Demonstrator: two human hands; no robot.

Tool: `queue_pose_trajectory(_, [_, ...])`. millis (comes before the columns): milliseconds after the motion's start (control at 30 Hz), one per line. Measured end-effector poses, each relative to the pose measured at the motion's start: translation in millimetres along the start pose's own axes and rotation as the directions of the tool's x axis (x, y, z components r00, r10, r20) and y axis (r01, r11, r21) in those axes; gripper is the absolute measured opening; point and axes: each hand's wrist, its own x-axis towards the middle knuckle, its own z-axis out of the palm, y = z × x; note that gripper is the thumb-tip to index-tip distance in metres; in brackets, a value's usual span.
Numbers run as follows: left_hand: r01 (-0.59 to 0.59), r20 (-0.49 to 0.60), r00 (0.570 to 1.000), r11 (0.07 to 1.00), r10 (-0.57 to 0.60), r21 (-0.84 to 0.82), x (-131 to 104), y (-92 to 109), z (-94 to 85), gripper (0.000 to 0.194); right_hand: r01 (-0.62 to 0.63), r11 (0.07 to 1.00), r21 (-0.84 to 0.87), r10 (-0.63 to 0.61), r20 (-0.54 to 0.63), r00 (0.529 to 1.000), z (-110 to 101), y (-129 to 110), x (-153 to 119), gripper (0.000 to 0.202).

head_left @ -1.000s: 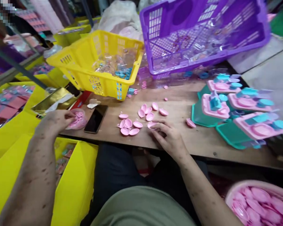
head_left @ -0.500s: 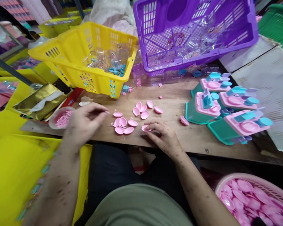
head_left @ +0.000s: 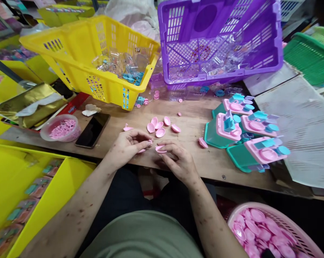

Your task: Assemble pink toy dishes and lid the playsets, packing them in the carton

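My left hand [head_left: 128,147] is closed in a pinch on a small pink hook-shaped piece [head_left: 150,142]. Across a narrow gap, my right hand [head_left: 179,157] grips a pink oval toy basin [head_left: 160,149] between thumb and fingers, low over the wooden table [head_left: 194,157]. Several loose pink basins [head_left: 160,133] lie just beyond my hands. One basin with a hooked piece standing on its rim [head_left: 127,128] shows behind my left hand, which hides others beneath it. At the left, a clear tub [head_left: 61,128] holds many small pink pieces.
A black phone [head_left: 93,130] lies beside the tub. Yellow [head_left: 97,91] and purple [head_left: 221,77] crates of plastic parts stand behind. Several teal-and-pink toy units [head_left: 222,130] sit at the right. A pink basket [head_left: 233,215] of pink parts is at lower right.
My left hand has moved right from near the tub to beside the basin in my right hand, uncovering the phone. My right hand still grips its basin. The view has shifted slightly.
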Motion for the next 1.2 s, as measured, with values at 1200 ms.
queue_pose_trajectory(1200, [-0.174, 0.070, 0.984, 0.950, 0.161, 0.258, 9, 2, 3.3, 0.028, 0.039, 0.999, -0.013, -0.039, 0.005, 0.999, 3, -1, 1, 0.012])
